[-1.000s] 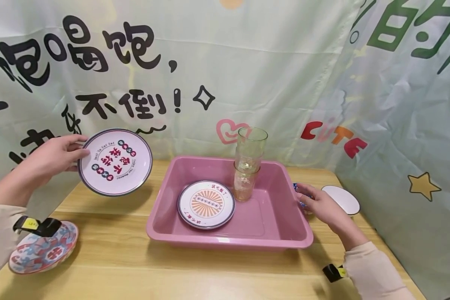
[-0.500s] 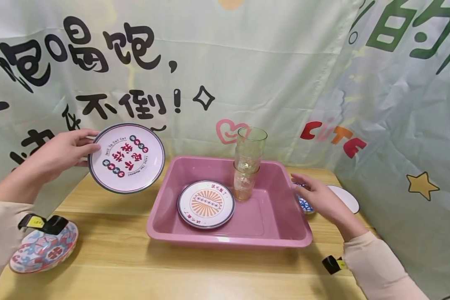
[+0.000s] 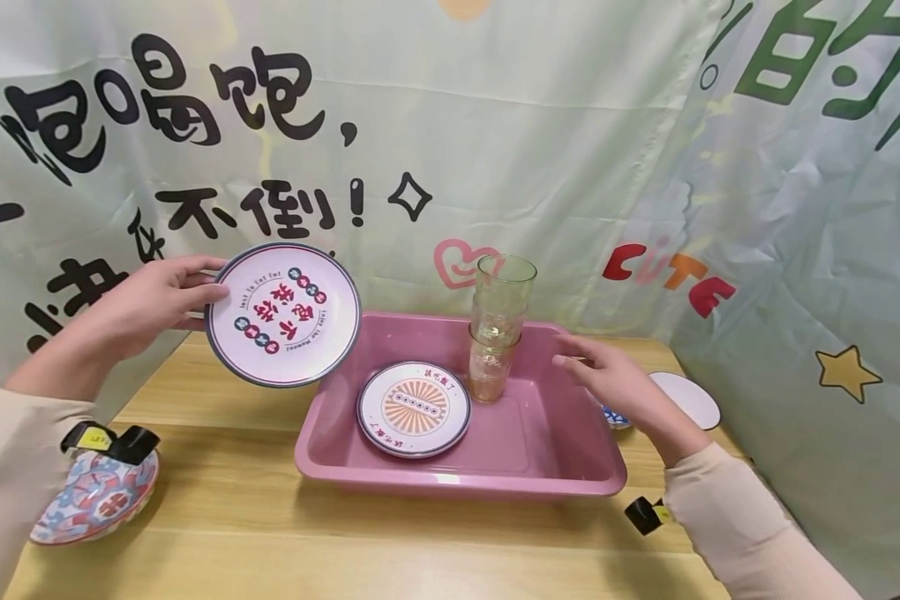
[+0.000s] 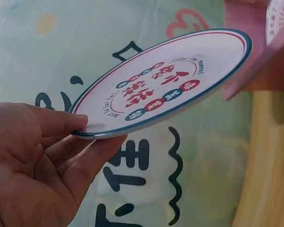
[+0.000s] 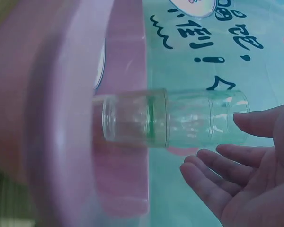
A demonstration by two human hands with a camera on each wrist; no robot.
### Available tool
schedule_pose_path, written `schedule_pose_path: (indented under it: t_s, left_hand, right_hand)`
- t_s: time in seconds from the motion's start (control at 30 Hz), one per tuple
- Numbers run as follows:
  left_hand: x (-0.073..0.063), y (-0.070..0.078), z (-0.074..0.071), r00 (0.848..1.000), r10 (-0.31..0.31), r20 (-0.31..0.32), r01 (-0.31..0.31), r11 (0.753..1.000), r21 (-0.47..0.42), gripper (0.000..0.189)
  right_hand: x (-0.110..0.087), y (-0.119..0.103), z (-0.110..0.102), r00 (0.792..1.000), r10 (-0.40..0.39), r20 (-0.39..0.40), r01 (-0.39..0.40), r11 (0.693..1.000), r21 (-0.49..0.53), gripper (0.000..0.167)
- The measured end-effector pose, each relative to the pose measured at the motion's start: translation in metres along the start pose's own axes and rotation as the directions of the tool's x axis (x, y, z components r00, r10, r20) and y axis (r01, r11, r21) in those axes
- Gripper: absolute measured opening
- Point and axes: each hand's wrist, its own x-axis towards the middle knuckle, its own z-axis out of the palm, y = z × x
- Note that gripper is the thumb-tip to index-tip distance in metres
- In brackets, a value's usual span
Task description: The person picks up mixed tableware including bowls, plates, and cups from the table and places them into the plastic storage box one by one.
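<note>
Plate (image 3: 283,315) up in the air by the tub's (image 3: 461,484) left side, left hand (image 3: 150,302) pinching its edge, right hand (image 3: 609,377) empty, fingers loose near the glasses (image 3: 501,302); I'd guess stiff, fairly light, slick, breakable, so I'd grip the rim.

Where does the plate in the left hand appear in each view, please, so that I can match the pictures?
Head: the plate is left of centre, in the left hand.
Left wrist: upper middle, seen at a slant.
Right wrist: at the top edge, partly cut off.
Shared landmark: the pink tub, visible in all three.
</note>
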Motion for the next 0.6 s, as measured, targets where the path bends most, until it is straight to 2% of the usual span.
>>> schedule_pose_path:
  t_s: [0.1,0.23,0.43,0.6]
  left_hand:
    - [0.002,0.003,0.005,1.000,-0.002,0.020,0.003,0.999,-0.052,0.044]
    - [0.003,0.009,0.012,0.998,0.008,0.055,-0.002,0.994,-0.113,0.044]
    - [0.006,0.016,0.024,0.997,0.022,0.077,-0.006,0.978,-0.207,0.045]
    - [0.011,0.019,0.033,0.990,0.060,0.130,-0.021,0.959,-0.283,0.048]
  right_hand:
    - [0.005,-0.004,0.004,1.000,-0.005,0.014,0.004,0.999,0.052,0.063]
    - [0.012,-0.010,0.010,0.999,-0.036,0.039,0.029,0.985,0.171,0.060]
    - [0.022,-0.016,0.018,0.997,-0.036,0.073,0.009,0.940,0.340,0.057]
    - [0.029,-0.019,0.024,0.994,-0.037,0.103,-0.013,0.892,0.452,0.054]
